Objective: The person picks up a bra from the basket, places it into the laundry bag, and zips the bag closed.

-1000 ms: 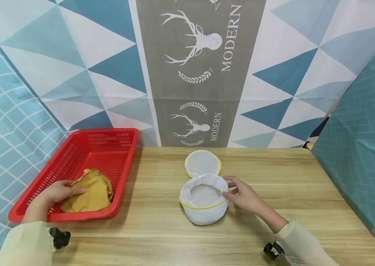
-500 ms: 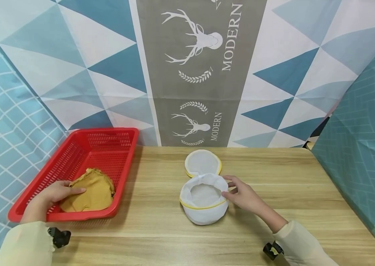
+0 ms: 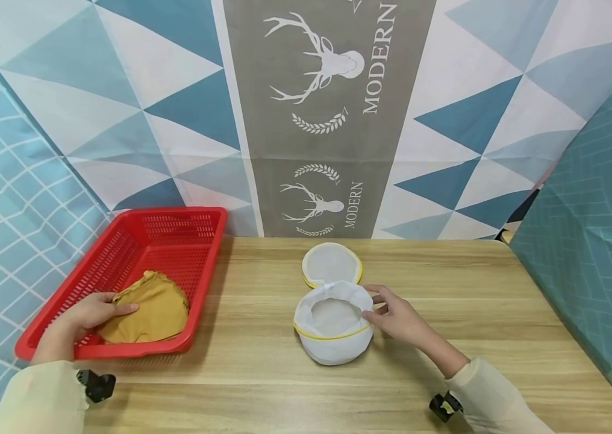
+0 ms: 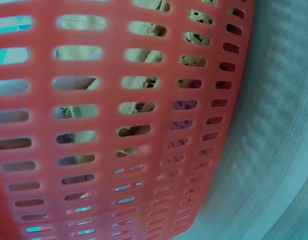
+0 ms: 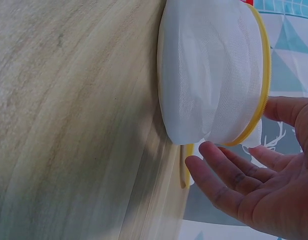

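In the head view, my left hand [image 3: 89, 313] grips a mustard-yellow cloth piece [image 3: 149, 310] with a gathered edge, thumb on top and fingers hidden beneath. The cloth lies inside a red perforated plastic basket [image 3: 205, 301]. The left wrist view shows mostly the basket's slotted wall [image 4: 108, 117], with bits of cloth behind it. My right hand [image 3: 397, 316] holds the rim of a round white mesh laundry bag [image 3: 333, 349] with a yellow zipper. Its thumb [image 5: 284, 107] is at the zipper edge; the lower fingers are spread apart. The bag's round lid [image 3: 332, 264] is folded back behind it.
A wooden table [image 3: 262, 392] carries the basket at left and the bag near the middle. Patterned cloth walls [image 3: 327, 138] stand at the back and both sides. Black wrist cameras [image 3: 96, 386] sit at the sleeves.
The yellow cloth has shifted slightly in the basket under my left hand and looks flatter. My right hand and the mesh laundry bag stay in place.
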The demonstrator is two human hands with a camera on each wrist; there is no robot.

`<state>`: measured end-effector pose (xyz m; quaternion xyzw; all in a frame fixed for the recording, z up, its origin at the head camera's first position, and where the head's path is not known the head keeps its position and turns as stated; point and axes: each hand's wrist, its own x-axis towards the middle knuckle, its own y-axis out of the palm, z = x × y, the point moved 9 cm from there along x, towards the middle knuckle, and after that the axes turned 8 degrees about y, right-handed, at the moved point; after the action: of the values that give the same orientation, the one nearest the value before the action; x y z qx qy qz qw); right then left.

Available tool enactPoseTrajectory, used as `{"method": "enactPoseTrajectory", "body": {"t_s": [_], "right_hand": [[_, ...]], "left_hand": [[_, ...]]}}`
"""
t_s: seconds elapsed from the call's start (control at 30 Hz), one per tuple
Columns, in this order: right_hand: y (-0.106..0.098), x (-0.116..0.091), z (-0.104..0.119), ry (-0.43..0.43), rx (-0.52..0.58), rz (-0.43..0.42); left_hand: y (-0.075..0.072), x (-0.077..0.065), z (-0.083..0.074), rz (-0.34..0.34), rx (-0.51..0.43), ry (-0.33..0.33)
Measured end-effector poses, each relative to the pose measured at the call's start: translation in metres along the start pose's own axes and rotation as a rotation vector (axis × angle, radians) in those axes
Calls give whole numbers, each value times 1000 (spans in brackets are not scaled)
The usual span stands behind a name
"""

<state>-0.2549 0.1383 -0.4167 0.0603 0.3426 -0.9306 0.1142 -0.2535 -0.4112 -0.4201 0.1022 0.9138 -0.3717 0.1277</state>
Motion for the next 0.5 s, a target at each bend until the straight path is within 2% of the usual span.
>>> {"method": "enactPoseTrajectory", "body": {"t_s": [0.3,0.5], "right_hand": [[1,1,-2,-5,4,2],[1,1,-2,-8,-2,2]], "left_hand": [[-2,-1,2,-12,-84,22],[-9,-4,1,-69,-66,26]]}}
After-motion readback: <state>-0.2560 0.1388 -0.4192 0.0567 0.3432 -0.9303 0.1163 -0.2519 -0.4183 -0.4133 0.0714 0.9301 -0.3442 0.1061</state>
